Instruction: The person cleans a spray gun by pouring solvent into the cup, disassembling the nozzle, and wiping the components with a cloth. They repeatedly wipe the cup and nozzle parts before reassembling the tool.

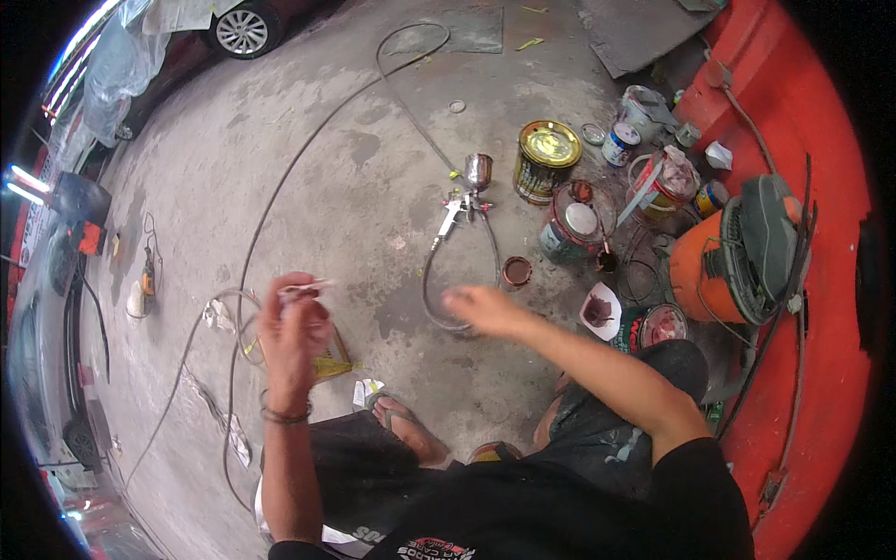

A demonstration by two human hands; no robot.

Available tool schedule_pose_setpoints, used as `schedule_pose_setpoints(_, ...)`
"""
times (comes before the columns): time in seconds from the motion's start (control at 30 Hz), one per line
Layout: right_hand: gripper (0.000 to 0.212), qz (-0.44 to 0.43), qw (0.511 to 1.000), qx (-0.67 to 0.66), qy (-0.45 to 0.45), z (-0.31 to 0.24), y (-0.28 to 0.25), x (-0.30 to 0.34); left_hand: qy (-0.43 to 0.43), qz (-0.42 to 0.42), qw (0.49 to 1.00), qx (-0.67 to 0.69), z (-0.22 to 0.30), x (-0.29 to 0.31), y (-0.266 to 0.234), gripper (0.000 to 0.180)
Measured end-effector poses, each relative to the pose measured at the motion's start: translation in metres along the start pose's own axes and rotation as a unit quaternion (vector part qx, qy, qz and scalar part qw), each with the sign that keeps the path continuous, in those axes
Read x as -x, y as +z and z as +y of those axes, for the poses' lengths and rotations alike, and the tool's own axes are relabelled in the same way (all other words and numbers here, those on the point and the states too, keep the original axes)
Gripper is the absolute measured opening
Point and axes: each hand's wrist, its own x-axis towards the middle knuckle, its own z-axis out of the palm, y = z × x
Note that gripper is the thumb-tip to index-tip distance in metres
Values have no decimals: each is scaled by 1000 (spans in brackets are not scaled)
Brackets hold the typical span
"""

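Left of centre, the left hand (pixel 293 331) has a narrow grip on a blurred pale sliver (pixel 323 283), probably pinched for fingertip control; blur hides whether the right hand (pixel 481 308), near centre, holds anything. The spray gun (pixel 455 217) rests upper centre on the floor (pixel 345 215), its cup (pixel 478 171) seemingly upright against spilling.

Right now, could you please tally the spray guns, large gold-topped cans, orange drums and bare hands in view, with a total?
Spray gun: 1
Large gold-topped can: 1
Orange drum: 1
Bare hands (left hand, right hand): 2
Total: 5
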Motion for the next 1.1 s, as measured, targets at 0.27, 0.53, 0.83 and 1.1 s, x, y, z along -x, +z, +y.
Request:
schedule_pose_setpoints(0.27, 32, 278, 947, -19, 158, 171, -39, -203, 50, 88, 984, -148, 34, 17, -34, 19)
schedule_pose_setpoints(0.53, 69, 280, 878, 88, 377, 192, 4, -313, 27, 141, 970, -196, 33, 8, -60, 33)
schedule_pose_setpoints(0.83, 67, 221, 880, 48, 418, 193, 15, -356, 86, 309, 941, -108, 31, -9, -92, 22)
schedule_pose_setpoints(1.1, 52, 453, 860, 34, 230, 108, 97, -322, 137, 323, 919, -177, 32, -7, -130, 24)
